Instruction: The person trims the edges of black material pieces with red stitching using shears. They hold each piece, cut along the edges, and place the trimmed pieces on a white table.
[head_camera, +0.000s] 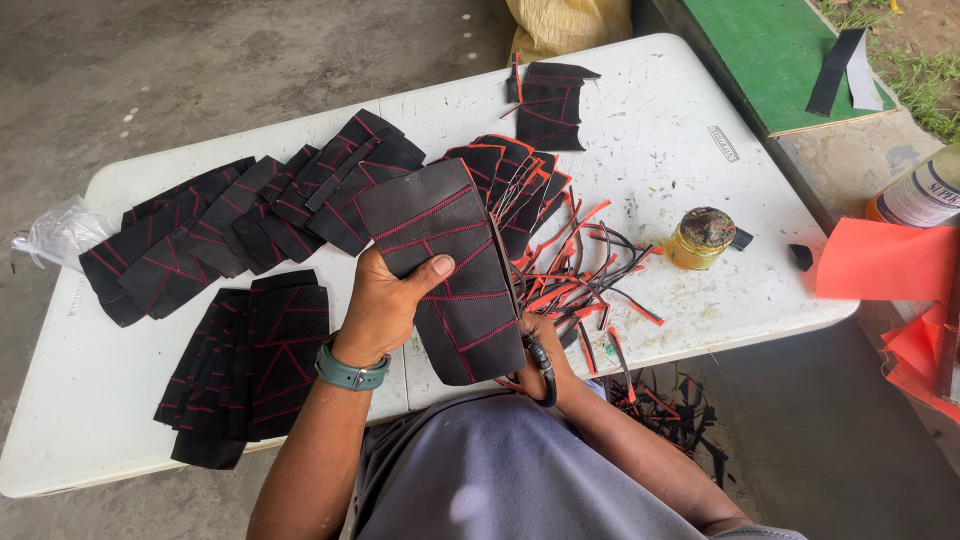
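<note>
1 white folding table, scuffed, grey concrete floor, green board

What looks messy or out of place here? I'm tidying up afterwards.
Red and black trimmed strips lie tangled on the white table, and more scraps have fallen past its front edge. A small black offcut sits alone by the right edge.

matt black cloth panel, scuffed plastic table

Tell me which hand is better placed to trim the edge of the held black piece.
Right hand, probably: it grips the scissors at the black piece's lower right edge, while the left hand holds the piece up.
</note>
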